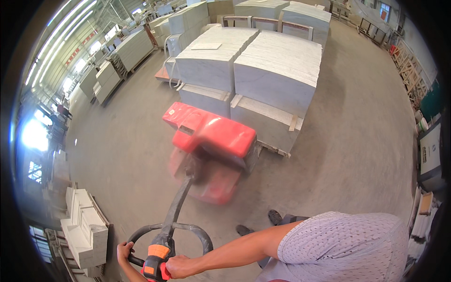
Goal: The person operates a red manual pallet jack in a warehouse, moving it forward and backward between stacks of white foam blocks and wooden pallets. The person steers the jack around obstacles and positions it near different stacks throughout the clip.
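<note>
A red electric pallet truck (221, 131) stands ahead of me, loaded with stacked pale stone slabs (277, 66) in two blocks. Its dark tiller arm (177, 202) slopes down toward me and ends in a black loop handle (202, 235) with an orange and black control head (159, 254). At the left side of the loop, my left hand (123, 251) is wrapped around the handle. My right hand (178, 267) closes on the red grip at the right of the control head. Its fingertips are partly hidden.
More slab stacks (305, 16) stand behind the load, and others (136, 47) line the far left. Pale blocks on a rack (84, 230) sit close by at lower left. Wooden frames (411, 70) and a dark-framed board (431, 150) line the right wall. My shoes (275, 216) are on the concrete floor.
</note>
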Demonstrator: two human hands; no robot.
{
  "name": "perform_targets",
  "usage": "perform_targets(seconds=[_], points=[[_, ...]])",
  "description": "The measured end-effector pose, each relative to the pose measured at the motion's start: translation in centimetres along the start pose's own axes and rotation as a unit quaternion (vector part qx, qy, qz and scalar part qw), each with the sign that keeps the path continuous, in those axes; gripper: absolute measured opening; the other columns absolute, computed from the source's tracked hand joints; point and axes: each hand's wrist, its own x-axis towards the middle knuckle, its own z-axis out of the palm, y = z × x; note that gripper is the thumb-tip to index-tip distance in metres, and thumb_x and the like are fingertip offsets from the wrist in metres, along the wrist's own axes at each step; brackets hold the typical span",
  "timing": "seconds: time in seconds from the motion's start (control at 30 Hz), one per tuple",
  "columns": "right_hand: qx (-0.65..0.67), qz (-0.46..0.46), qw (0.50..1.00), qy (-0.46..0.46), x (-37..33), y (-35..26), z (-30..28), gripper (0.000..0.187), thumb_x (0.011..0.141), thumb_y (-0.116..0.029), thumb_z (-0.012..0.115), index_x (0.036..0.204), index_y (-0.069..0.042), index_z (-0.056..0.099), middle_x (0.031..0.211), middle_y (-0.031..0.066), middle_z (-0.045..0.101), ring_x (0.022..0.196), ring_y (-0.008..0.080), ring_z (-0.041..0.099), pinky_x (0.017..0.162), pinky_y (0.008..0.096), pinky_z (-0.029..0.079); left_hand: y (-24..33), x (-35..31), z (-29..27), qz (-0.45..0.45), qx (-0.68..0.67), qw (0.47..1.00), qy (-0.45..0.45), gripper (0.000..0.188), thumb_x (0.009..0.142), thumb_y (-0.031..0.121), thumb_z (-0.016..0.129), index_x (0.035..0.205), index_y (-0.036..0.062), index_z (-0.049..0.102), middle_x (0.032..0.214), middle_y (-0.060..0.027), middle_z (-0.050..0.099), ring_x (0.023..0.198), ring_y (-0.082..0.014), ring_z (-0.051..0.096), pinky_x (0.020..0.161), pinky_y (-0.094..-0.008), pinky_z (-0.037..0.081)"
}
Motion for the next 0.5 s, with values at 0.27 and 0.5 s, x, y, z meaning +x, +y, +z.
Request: perform_targets(seconds=[0.27,0.5], points=[[-0.002,-0.025,1.0,0.006,-1.9,-0.1,4.1,0.014,0.074,-0.009,0.066,0.083,0.001,0.071,0.085,0.021,0.071,0.083,0.036,0.071,0.072,0.0446,0.056,-3.5,-4.9,1.4,-0.032,-0.011,0.999,0.033,0.024,0.083,0.022,0.07,0.079,-0.0015,0.065,0.062,-0.0106,0.062,0.045,-0.0189,0.055,0.04,-0.0345,0.043],[-0.021,-0.029,0.999,-0.008,-3.8,-1.7,8.7,0.02,0.078,-0.017,0.067,0.083,0.002,0.071,0.085,0.0215,0.07,0.083,0.0375,0.07,0.073,0.0468,0.055,-7.4,-9.6,0.5,-0.038,-0.037,0.997,0.049,0.023,0.083,0.023,0.069,0.08,0.0008,0.065,0.061,-0.011,0.062,0.047,-0.0178,0.054,0.042,-0.0333,0.038]])
